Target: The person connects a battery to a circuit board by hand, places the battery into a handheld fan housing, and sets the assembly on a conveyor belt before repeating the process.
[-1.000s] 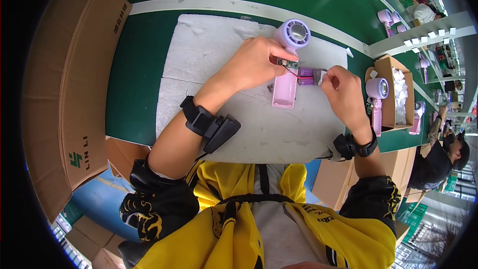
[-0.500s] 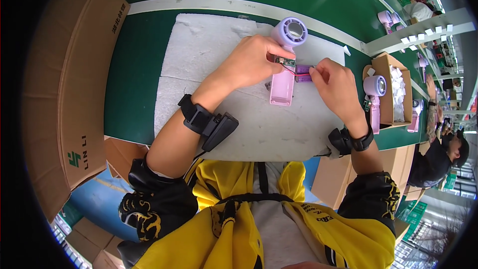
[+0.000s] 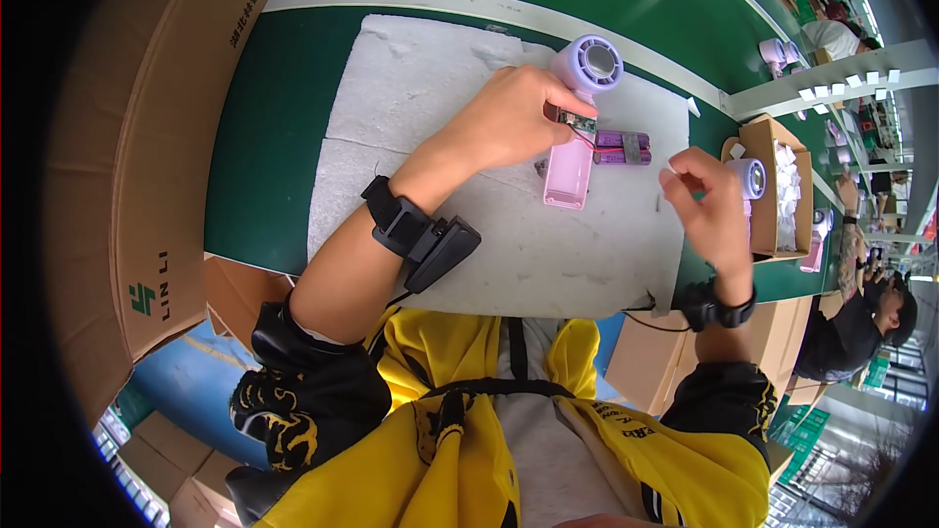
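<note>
Handheld fan: the lilac round fan head [image 3: 592, 64] sits at the far end of its open pink plastic handle [image 3: 565, 181], my landmark here, which lies on the white foam sheet [image 3: 421, 205] over the green tabletop [image 3: 269, 137].
My left hand [image 3: 523, 115]: reaching in from the left of the handle, thumb and fingers clamped on the small green circuit board [image 3: 580, 122] at its upper end.
My right hand [image 3: 709, 210]: well to the right of the handle, fingers curled and clear of the battery; whether the fingertips meet, or pinch anything, I cannot tell.
Battery pack: the purple twin-cylinder battery pack [image 3: 611, 158], banded in grey, lies just right of the handle, joined to the board by thin red and dark wires [image 3: 587, 141].
Farther right of the handle: a second lilac fan [image 3: 749, 179] and a brown cardboard box [image 3: 804, 191] of white pieces.
Risk at the wires: if I lifted the board while the loose pack stayed put, I judge the leads could pull taut and tear at their joints.
Risk at the pack: a knock from my right hand could slide it and strain them too.
</note>
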The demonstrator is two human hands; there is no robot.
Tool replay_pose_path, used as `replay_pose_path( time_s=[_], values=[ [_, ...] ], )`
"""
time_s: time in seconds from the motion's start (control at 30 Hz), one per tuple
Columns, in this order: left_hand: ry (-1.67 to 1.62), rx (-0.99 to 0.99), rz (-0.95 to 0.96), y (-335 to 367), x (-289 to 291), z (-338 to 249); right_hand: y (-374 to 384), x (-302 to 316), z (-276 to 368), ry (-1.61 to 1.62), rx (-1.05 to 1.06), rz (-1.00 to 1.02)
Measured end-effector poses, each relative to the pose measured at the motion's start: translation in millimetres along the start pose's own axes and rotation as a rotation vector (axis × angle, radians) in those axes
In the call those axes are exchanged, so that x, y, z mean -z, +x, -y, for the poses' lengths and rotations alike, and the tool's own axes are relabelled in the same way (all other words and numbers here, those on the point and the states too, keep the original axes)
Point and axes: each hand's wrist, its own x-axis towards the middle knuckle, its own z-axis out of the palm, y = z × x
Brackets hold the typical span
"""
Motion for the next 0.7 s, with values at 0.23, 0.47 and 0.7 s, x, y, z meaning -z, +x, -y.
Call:
replay_pose_path(
  time_s=[0.23,0.47,0.7],
  values=[
    [-0.075,-0.051,-0.025,1,3,7,56,10,-5,-0.171,-0.107,-0.362],
    [-0.11,-0.027,-0.033,-2,0,2,51,-35,-11,0.133,0.234,0.2],
    [-0.049,-0.037,-0.112,-4,4,-2,46,-25,-13,0.628,-0.158,0.555]
  ],
)
